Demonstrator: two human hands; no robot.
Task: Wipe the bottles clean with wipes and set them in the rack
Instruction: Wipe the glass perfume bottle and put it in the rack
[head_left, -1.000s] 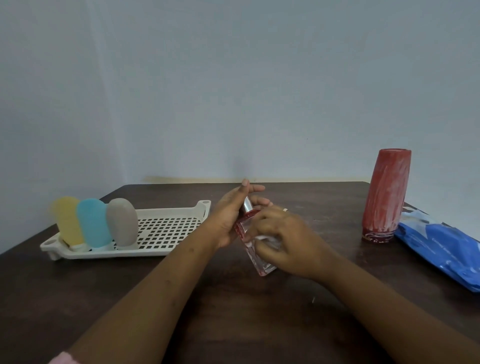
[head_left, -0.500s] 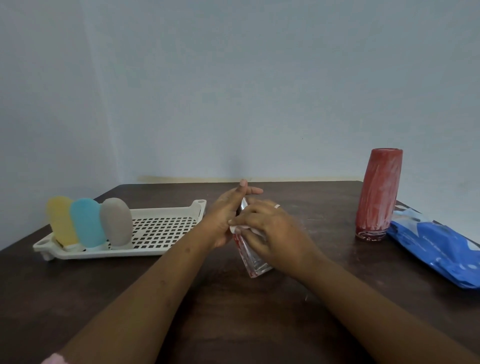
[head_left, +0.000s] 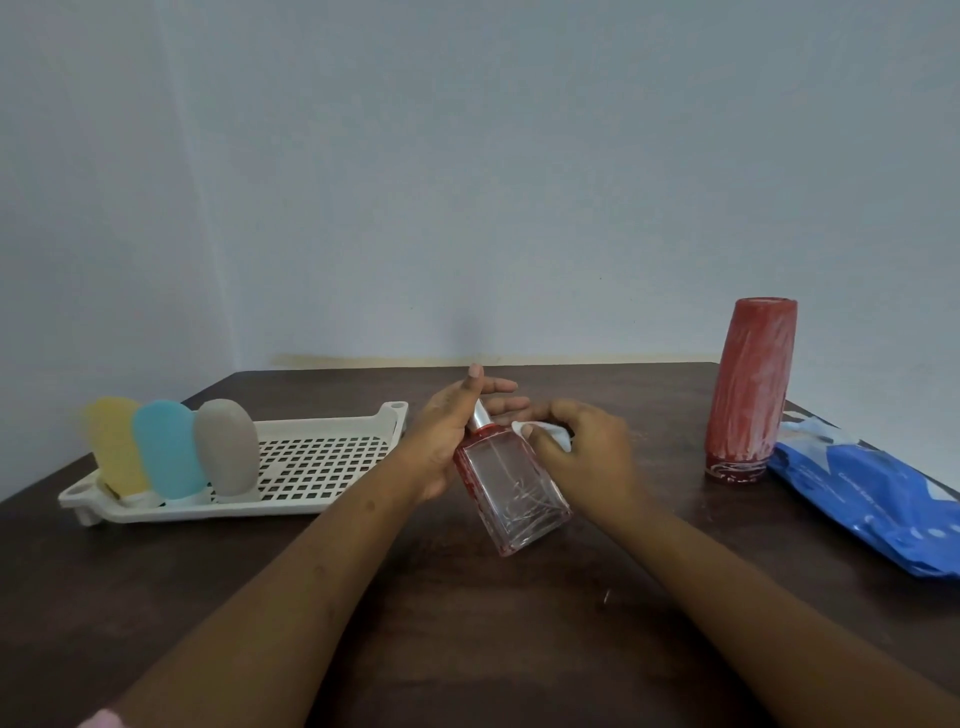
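Wipe (head_left: 551, 434) now at bottle (head_left: 511, 493) shoulder

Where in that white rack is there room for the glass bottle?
The rack is bare grid from the grey bottle to its right end wall. Its left end is crowded: yellow bottle, blue bottle and grey bottle stand side by side. Bare table also lies left of the red bottle.

Dark table (head_left: 467, 639): white rack (head_left: 218, 512), red bottle (head_left: 750, 384), blue wipe pack (head_left: 872, 499).
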